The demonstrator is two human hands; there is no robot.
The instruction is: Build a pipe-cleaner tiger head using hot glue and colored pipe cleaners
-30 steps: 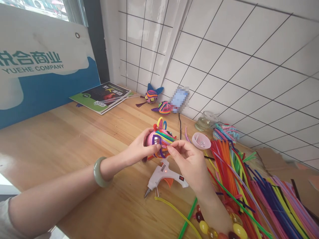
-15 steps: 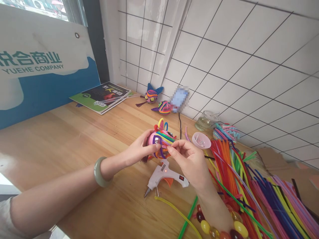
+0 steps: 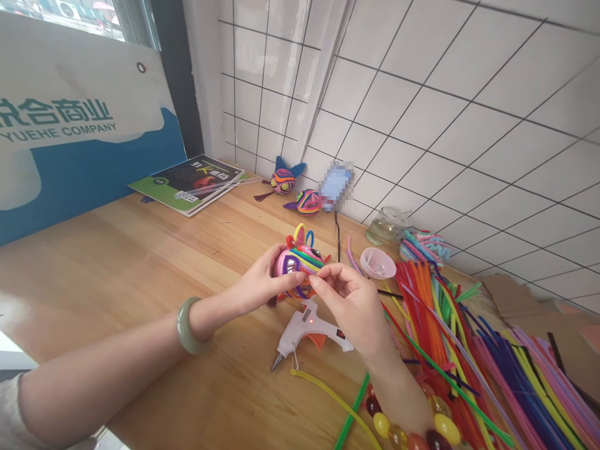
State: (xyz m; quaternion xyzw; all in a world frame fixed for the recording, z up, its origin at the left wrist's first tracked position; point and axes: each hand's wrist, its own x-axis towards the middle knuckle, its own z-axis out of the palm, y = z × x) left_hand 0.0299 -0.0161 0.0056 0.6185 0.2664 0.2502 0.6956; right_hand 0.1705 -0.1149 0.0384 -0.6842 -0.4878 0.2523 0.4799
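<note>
My left hand (image 3: 265, 275) is wrapped round a rounded ornament (image 3: 304, 265) covered in coloured pipe cleaners, with yellow and blue loops standing on top. Its thumb presses near a purple-outlined eye shape. At the ornament's right side, the thumb and forefinger of my right hand (image 3: 347, 294) pinch together on a pipe cleaner; its tip is hidden by the fingers. Just below lies a white hot glue gun (image 3: 304, 331), its small light lit and its nozzle pointing to the lower left. A yellow pipe cleaner (image 3: 332, 397) runs from near the nozzle toward my right wrist.
Bundles of pipe cleaners (image 3: 426, 312) spread over the right side, beside a pink bowl (image 3: 379, 264) and a glass jar (image 3: 382, 228). Two finished-looking ornaments (image 3: 283, 181) and a blurred phone (image 3: 336, 186) are by the tiled wall. Booklets (image 3: 190, 184) lie at the back left.
My right hand has shifted slightly left, its pinch closer to the left thumb. The whole view has moved a little; the ornament stays in my left hand.
</note>
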